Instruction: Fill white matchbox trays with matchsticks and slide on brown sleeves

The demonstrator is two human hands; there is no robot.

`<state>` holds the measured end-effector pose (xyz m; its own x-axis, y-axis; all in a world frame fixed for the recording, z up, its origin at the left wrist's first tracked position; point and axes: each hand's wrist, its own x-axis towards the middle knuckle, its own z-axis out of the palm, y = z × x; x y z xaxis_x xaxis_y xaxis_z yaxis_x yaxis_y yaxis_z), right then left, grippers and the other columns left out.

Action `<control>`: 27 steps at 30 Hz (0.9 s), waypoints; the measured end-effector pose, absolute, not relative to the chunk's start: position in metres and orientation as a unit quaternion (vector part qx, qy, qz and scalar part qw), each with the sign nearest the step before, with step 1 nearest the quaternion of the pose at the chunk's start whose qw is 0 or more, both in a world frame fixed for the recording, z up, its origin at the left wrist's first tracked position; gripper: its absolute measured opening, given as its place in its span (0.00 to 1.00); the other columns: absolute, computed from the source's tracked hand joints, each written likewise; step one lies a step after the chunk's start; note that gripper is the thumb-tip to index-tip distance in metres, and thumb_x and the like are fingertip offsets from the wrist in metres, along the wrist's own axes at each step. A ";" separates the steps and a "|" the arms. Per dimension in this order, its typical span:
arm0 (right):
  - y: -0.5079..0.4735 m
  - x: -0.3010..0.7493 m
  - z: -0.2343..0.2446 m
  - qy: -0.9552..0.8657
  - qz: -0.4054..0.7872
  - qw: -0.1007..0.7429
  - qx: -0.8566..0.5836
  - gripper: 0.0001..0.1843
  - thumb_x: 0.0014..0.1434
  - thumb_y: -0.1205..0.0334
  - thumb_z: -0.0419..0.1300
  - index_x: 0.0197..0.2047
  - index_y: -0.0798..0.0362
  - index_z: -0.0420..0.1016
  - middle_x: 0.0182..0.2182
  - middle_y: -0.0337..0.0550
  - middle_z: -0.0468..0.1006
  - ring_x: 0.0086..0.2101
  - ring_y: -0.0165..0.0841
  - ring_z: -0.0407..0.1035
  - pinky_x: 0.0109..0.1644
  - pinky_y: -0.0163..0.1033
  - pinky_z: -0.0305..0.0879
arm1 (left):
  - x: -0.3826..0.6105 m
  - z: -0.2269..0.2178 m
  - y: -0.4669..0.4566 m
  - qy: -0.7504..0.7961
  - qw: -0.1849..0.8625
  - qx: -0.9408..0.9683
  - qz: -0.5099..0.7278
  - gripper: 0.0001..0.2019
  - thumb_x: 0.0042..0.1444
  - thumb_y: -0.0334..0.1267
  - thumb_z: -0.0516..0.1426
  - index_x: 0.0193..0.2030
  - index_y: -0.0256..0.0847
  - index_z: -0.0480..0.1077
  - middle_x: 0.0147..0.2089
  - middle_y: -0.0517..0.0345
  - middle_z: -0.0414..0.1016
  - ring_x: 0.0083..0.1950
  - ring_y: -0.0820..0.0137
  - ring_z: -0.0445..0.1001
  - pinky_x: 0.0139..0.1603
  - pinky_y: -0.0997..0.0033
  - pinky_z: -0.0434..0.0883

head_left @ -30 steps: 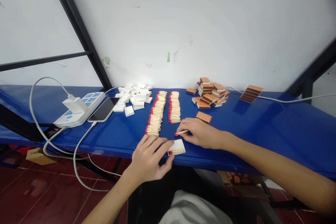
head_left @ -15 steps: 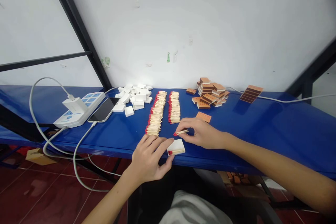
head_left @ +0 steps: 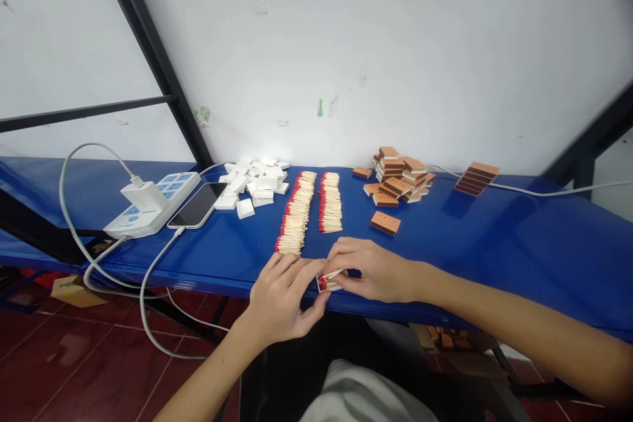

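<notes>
At the table's front edge my left hand (head_left: 287, 297) grips a white matchbox tray (head_left: 320, 288) by its left end. Red-headed matches lie in the tray. My right hand (head_left: 370, 269) is over the tray's right part, its fingers closed on a few matches (head_left: 335, 274) whose red heads point left. My right fingers cover part of the tray. Just beyond my hands lie two rows of loose matches, a longer left row (head_left: 297, 211) and a shorter right row (head_left: 330, 203). A brown matchbox sleeve (head_left: 385, 223) lies beyond my right hand.
White empty trays (head_left: 254, 182) are heaped at back left, brown matchboxes (head_left: 403, 175) at back right. A stack of flat brown sleeves (head_left: 477, 178) stands farther right. A phone (head_left: 196, 205) and a power strip (head_left: 155, 208) with white cables occupy the left of the blue table (head_left: 475, 244).
My right hand has moved down and left, bringing its matches from above into the white tray. My left hand stays on the tray.
</notes>
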<state>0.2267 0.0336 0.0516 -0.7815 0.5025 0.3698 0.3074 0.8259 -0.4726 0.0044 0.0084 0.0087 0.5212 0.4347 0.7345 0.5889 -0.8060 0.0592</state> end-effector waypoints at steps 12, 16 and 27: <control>0.034 0.227 0.056 -0.926 0.157 0.256 -0.227 0.06 0.65 0.66 0.61 0.40 0.54 0.80 0.31 0.42 0.81 0.35 0.34 0.67 0.44 0.41 0.66 | 0.005 0.010 0.008 -0.289 0.098 -0.868 -0.393 0.17 0.57 0.35 0.60 0.53 0.40 0.67 0.44 0.54 0.80 0.40 0.63 0.73 0.41 0.61 0.65; 0.036 0.228 0.052 -0.922 0.170 0.264 -0.228 0.06 0.64 0.67 0.62 0.39 0.53 0.81 0.33 0.41 0.83 0.36 0.34 0.68 0.44 0.40 0.66 | 0.004 0.010 0.008 -0.287 0.100 -0.867 -0.394 0.15 0.58 0.36 0.60 0.51 0.40 0.68 0.43 0.54 0.81 0.40 0.63 0.74 0.40 0.62 0.65; 0.036 0.230 0.050 -0.924 0.143 0.277 -0.220 0.06 0.65 0.65 0.61 0.39 0.52 0.81 0.31 0.41 0.82 0.35 0.33 0.68 0.42 0.39 0.67 | 0.004 0.011 0.008 -0.290 0.095 -0.871 -0.385 0.11 0.57 0.35 0.60 0.48 0.41 0.71 0.44 0.53 0.80 0.40 0.64 0.75 0.40 0.62 0.67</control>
